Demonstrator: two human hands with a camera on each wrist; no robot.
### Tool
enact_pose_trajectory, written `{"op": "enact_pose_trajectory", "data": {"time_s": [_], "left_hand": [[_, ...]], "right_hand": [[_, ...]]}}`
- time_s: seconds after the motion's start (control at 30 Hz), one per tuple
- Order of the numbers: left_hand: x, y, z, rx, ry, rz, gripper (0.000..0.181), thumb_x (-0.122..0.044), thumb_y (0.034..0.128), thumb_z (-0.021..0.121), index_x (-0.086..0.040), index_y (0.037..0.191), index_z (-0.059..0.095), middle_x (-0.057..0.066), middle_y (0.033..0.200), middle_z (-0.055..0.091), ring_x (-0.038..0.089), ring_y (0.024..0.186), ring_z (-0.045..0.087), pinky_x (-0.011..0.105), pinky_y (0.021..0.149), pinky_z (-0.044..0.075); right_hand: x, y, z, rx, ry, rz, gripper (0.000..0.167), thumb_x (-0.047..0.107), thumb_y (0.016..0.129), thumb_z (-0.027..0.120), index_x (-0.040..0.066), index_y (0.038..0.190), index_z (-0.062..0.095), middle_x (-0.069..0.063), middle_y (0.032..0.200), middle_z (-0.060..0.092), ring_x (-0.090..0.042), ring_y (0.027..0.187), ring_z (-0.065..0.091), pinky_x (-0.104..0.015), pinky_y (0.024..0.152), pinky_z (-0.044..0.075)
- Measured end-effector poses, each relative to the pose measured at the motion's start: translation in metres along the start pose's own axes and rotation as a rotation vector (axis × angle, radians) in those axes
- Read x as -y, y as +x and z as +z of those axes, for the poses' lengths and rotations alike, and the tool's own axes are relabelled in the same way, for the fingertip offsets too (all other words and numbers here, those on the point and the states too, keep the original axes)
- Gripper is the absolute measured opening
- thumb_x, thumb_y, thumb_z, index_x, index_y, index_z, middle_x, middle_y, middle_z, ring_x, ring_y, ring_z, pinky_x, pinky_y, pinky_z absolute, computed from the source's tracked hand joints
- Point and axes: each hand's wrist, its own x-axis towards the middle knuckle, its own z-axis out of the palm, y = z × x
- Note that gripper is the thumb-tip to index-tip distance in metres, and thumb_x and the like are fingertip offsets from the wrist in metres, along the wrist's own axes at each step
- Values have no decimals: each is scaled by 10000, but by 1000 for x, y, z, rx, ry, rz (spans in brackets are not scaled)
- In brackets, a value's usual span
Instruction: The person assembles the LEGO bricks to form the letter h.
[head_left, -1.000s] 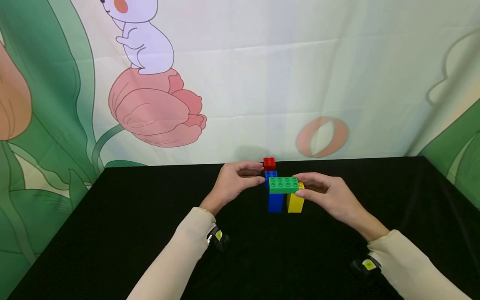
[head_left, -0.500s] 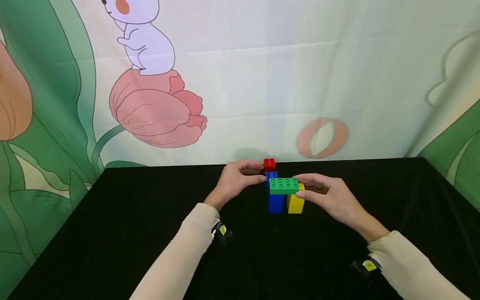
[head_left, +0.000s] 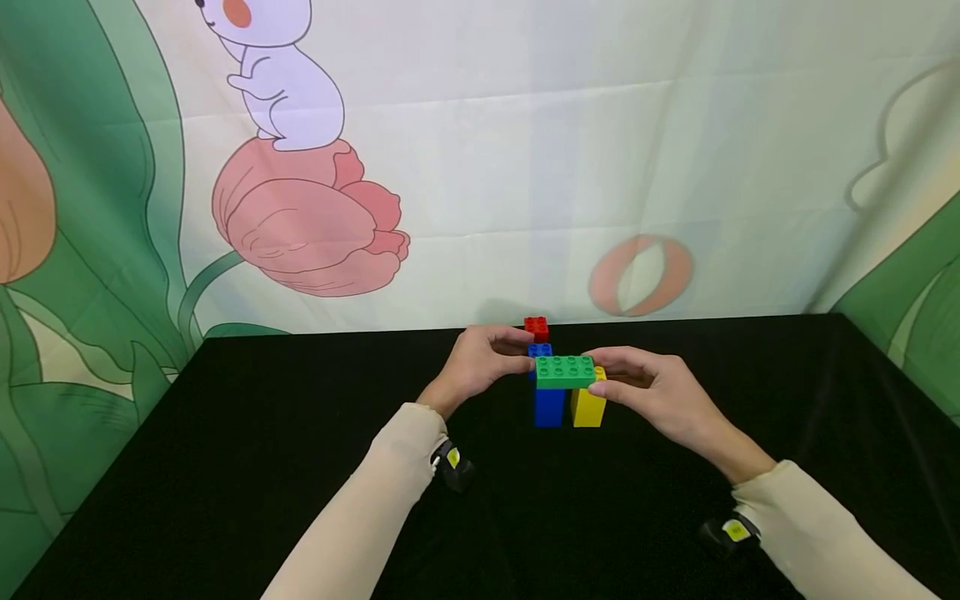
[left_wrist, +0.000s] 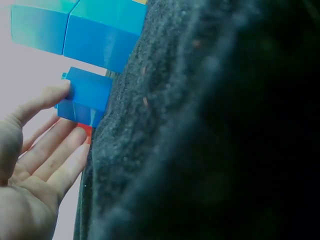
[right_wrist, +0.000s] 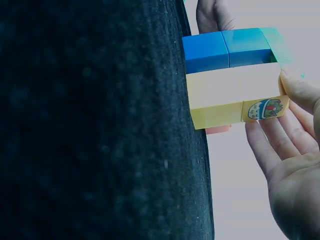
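Note:
A green toy brick (head_left: pixel 565 372) lies across a blue brick stack (head_left: pixel 549 408) and a yellow brick stack (head_left: pixel 588 410), like a bridge. My right hand (head_left: pixel 652 392) pinches the upper yellow brick (right_wrist: pixel 265 109), which carries a printed picture, close below the green brick's right end. Behind the bridge, a separate blue brick (head_left: pixel 540 350) stands between the thumb and fingers of my left hand (head_left: pixel 483 362), which pinch it. A red brick (head_left: pixel 536 327) is just behind that, close to the left fingertips; in the left wrist view it is mostly hidden.
Black cloth (head_left: pixel 300 467) covers the table. A pale printed curtain (head_left: pixel 480 167) hangs along its back edge, close behind the red brick. Each sleeve has a small black device strapped at the wrist.
My left hand has moved slightly right, its fingers coming in between the red brick and the rear blue brick. The right hand and the bridge look unmoved.

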Motion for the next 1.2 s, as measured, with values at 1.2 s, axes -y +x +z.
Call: {"op": "enact_pose_trajectory", "data": {"time_s": [1.2], "left_hand": [[-37,-14,-31,-22,110,62,360,-174,959,815,-57,1291,740,69,1141,780,206,1058,737,380,944,606]], "right_hand": [[-1,0,2,-11,9,14,446,219,1012,754,49,1409,640,-140,1318,702,-283,1124,711,-249,899,592]]}}
